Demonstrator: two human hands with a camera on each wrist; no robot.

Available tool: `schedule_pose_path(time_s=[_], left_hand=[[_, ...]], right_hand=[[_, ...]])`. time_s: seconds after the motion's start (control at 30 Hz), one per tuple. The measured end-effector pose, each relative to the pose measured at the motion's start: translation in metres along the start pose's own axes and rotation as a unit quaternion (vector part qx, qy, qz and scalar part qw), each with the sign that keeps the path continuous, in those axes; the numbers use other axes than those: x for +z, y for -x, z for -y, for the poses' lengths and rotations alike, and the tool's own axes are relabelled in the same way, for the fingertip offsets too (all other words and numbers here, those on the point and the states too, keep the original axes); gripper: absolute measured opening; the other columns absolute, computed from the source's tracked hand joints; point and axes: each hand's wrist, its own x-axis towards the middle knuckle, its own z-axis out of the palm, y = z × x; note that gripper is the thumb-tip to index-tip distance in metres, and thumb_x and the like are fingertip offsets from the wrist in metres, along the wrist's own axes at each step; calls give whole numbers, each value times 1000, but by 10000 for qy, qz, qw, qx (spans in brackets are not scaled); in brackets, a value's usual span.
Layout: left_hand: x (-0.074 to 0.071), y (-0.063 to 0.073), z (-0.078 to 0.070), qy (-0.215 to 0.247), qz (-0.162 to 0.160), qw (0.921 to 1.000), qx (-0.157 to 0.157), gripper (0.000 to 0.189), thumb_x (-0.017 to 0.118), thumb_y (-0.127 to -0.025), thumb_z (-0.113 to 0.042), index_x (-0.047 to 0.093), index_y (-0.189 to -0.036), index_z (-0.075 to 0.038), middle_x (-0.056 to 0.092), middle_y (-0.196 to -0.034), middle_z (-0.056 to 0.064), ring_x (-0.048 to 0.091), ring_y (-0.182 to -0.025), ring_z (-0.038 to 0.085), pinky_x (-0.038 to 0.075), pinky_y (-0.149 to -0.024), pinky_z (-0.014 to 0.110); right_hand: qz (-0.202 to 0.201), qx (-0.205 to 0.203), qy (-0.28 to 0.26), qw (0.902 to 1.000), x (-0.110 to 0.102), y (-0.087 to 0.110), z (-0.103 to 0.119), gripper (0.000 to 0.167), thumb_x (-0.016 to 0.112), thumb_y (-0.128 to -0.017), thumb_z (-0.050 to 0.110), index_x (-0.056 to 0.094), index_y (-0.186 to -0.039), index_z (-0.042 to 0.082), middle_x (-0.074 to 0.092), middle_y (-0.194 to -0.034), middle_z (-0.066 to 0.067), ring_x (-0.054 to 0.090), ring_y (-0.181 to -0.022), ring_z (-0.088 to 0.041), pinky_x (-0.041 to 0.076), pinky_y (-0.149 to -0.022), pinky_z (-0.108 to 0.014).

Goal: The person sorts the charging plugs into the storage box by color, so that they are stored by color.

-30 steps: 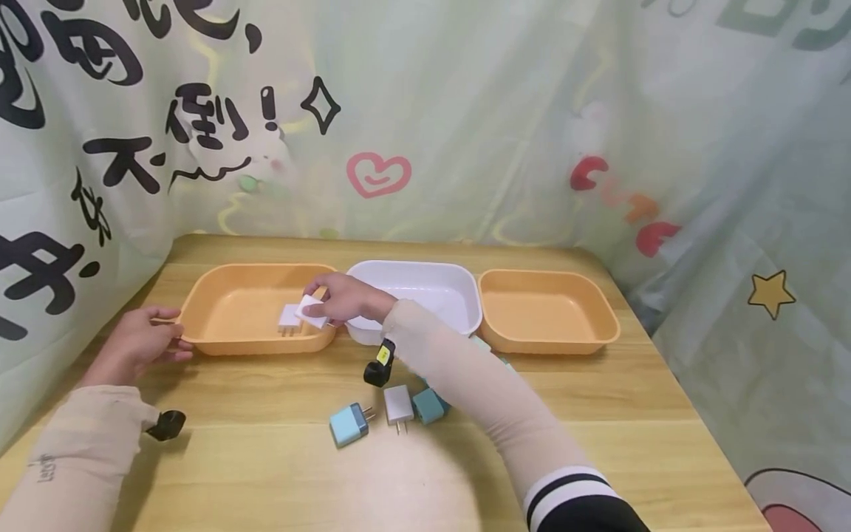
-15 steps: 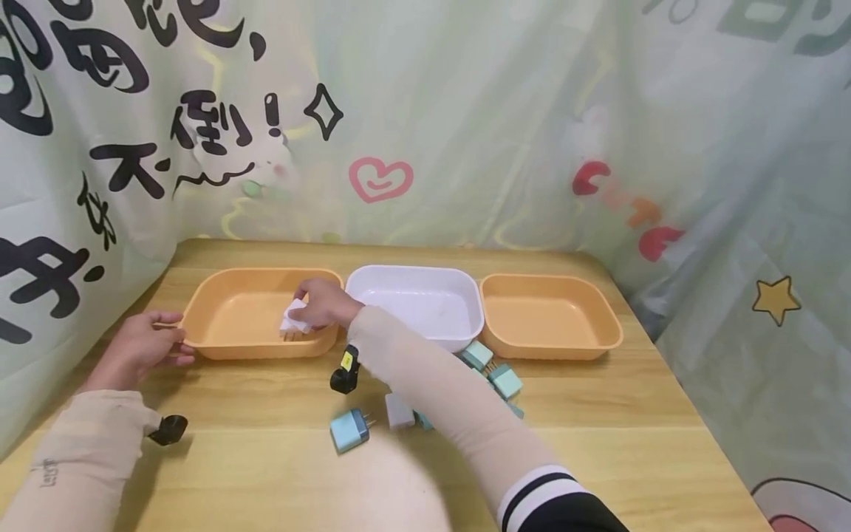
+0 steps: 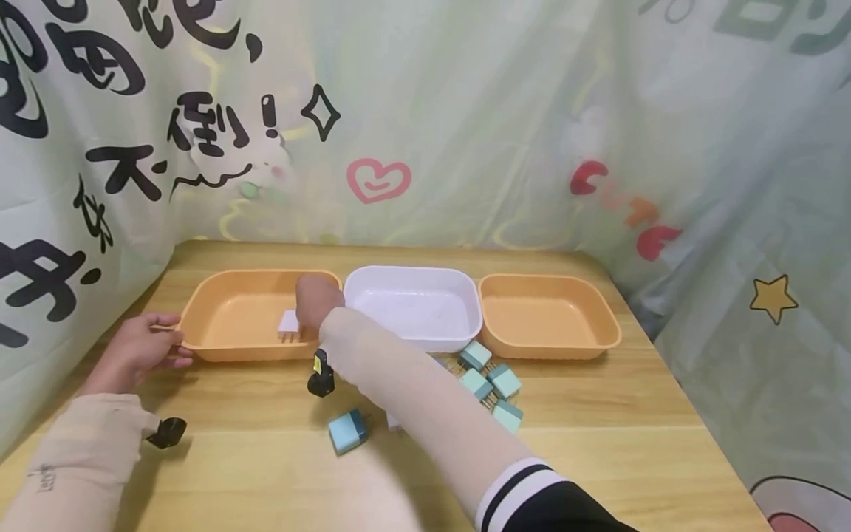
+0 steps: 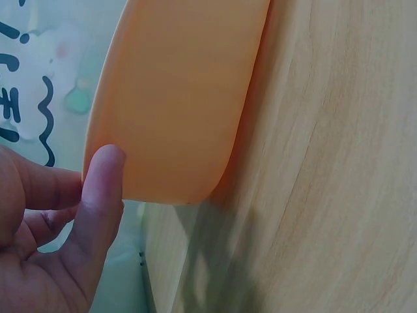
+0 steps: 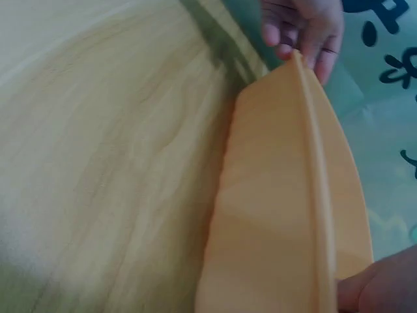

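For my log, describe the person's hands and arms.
The left hand and right hand are gloveless. The left sleeve is beige with small dark lettering; the right sleeve is beige, then black-and-white striped, then black. The left camera and right camera are black, the latter with yellow label.

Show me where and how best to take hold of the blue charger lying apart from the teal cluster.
Probably pinch the blue charger across its light-blue block, from above and left: it lies flat, open on that side, while its darker end points right, toward the right sleeve.
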Motion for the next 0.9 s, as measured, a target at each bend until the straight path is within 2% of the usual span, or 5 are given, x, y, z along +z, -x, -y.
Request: schedule_pose_path(time_s=[0.2, 0.47, 0.67, 0.77, 0.9], left_hand=[[0, 1, 2, 18, 61, 10000, 0, 52, 39, -99, 2, 14, -140, 22, 48, -117, 37, 66, -73, 16, 61, -73, 36], [-1, 0, 2, 13, -36, 10000, -35, 52, 38, -100, 0, 15, -142, 21, 43, -122, 39, 67, -74, 17, 61, -74, 35], [1, 1, 0, 67, -75, 9999, -34, 52, 38, -100, 0, 15, -142, 20, 40, -125, 38, 66, -73, 15, 61, -74, 36], [1, 1, -1, 98, -79, 9999, -43, 52, 37, -100, 0, 15, -142, 20, 40, -124, 37, 65, -73, 15, 61, -74, 36], [1, 1, 0, 112, -98, 9999, -64, 51, 37, -100, 0, 15, -142, 20, 40, -124, 38, 66, -74, 17, 61, -73, 36]], right_hand=[[380, -322, 68, 9987, 1, 3, 3, 10, 62, -91, 15, 65, -81, 17, 61, -74, 5, 54, -66, -9, 49, -54, -23], [1487, -546, -446, 9864, 0, 0, 0, 32, 56, -90, 10, 55, -58, 13, 49, -51, 2, 45, -42, -9, 38, -41, -19], [1358, -283, -568, 9887, 4, -3, 3, 3, 60, -88, 8, 60, -87, 10, 58, -74, -1, 52, -55, -11, 39, -40, -19], [1275, -195, -703, 9892, 6, -5, 3, 17, 62, -87, 8, 62, -104, 10, 61, -87, -1, 55, -63, -12, 41, -42, -19], [1563, -169, -1318, 9787, 4, -8, 0, 11, 56, -90, 9, 65, -96, 8, 59, -80, -2, 55, -57, -13, 45, -42, -20]])
